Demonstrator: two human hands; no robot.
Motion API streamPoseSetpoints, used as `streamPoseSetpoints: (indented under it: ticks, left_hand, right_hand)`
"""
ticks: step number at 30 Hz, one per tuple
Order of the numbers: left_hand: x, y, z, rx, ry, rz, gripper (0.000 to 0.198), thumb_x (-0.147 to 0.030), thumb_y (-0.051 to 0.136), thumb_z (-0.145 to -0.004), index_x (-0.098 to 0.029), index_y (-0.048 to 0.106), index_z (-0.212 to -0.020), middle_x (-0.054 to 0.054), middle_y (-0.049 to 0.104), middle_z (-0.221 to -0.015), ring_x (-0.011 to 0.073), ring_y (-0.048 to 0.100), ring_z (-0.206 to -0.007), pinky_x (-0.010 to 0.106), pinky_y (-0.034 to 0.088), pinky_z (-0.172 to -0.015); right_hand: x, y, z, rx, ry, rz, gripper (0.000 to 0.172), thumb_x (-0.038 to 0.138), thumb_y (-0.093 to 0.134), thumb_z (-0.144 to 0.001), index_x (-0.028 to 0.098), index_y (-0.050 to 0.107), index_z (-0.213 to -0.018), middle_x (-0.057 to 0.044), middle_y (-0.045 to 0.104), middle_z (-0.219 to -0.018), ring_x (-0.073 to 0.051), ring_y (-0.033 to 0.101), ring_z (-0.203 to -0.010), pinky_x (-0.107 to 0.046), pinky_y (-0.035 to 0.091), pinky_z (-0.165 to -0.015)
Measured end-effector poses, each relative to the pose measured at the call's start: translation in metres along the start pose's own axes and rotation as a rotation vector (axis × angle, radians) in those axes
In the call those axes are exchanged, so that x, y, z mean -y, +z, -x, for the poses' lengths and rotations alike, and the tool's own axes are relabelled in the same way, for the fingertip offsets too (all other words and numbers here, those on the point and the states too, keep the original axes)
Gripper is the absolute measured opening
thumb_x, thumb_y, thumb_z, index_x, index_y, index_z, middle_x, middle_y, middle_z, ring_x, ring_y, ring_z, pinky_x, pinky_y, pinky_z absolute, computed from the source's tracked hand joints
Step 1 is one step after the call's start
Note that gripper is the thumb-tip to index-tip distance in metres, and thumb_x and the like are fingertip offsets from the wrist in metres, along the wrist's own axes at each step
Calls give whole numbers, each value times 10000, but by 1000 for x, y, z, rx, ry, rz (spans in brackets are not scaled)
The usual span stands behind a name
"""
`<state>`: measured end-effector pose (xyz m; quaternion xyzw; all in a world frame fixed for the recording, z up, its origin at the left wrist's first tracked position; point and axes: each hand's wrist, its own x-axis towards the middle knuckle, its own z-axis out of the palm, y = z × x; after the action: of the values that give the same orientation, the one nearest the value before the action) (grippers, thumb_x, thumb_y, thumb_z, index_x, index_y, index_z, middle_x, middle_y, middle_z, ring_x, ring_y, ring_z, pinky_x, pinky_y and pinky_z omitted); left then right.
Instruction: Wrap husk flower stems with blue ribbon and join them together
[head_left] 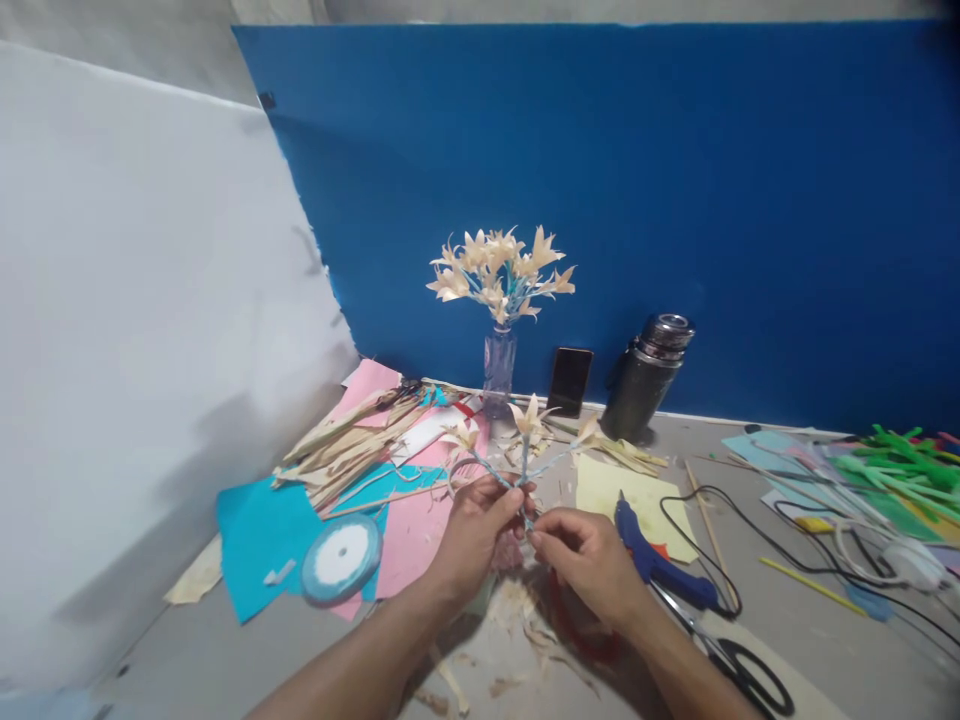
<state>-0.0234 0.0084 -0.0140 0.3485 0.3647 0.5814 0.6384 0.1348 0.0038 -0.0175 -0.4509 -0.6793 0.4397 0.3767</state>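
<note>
My left hand is closed around the light-blue wrapped stems of a spray of handmade flowers. Three pale cream blossoms fan out above the fingers, one upright and one leaning to each side. Just below, my right hand pinches the lower end of the same stem with thumb and forefinger. Whatever else lies between those fingertips is too small to make out. Behind the hands, a clear bottle holds a fuller bunch of similar cream flowers.
Right of my hands lie a blue glue gun, black-handled scissors and green pipe cleaners. A ribbon spool and dried husks lie on coloured sheets at left. A phone and a thermos stand by the blue board.
</note>
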Motion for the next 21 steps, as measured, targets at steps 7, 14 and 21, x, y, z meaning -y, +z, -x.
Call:
streamPoseSetpoints:
  ticks: [7,14,21]
  left_hand:
    - [1,-2,-1,30,9,32,300,-400,839,-682,-148,708,-776,44,684,-715,143,614,-680,252,484,-636]
    - [-3,2,3,9,-15,83,413,-555,713,-772,-146,699,-825,73,699,-774,137,605,-617,244,469,-558]
    - [-4,-4,-4,-89,16,-92,444,-567,686,-783,-141,710,-903,29,642,-676,110,537,-483,218,390,-434]
  right_hand:
    - [0,0,0,-47,-38,67,183,274,597,-818,181,691,-690,-14,663,-652,-168,589,-631,-253,452,-619]
    - [-1,-1,-1,-49,-18,65,168,284,614,-816,184,706,-716,-25,703,-701,-175,624,-667,-252,471,-630]
    - [-4,-1,-3,-74,-83,128,177,272,610,-845,181,697,-721,-29,697,-708,-170,616,-663,-261,460,-639]
